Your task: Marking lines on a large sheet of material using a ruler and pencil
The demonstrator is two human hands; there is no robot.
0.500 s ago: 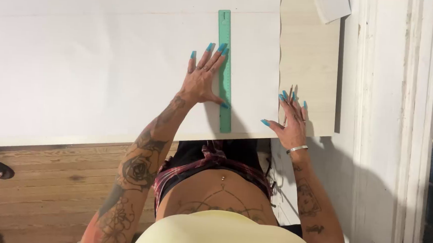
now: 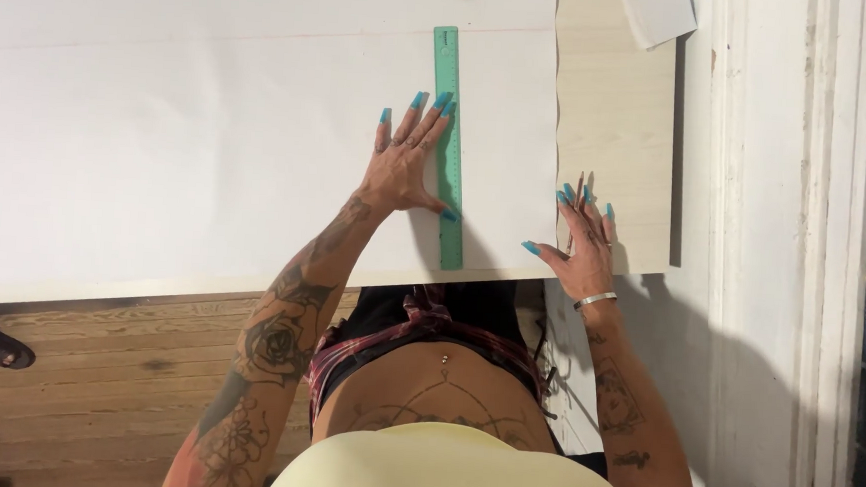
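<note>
Paper (image 2: 209, 140) covers the pale table (image 2: 615, 134) above wooden floor; left hand (image 2: 405, 162), fingers spread, presses a green ruler (image 2: 448, 144), right hand (image 2: 583, 245) splayed at frame centre-right.

A room in a home, used for craft or drafting work; a pale wooden table (image 2: 616, 114) bears a large white paper sheet (image 2: 159, 136) and a green ruler (image 2: 447, 144); worn plank flooring (image 2: 94, 373) lies near, a white-painted door frame (image 2: 777, 194) stands right.
</note>
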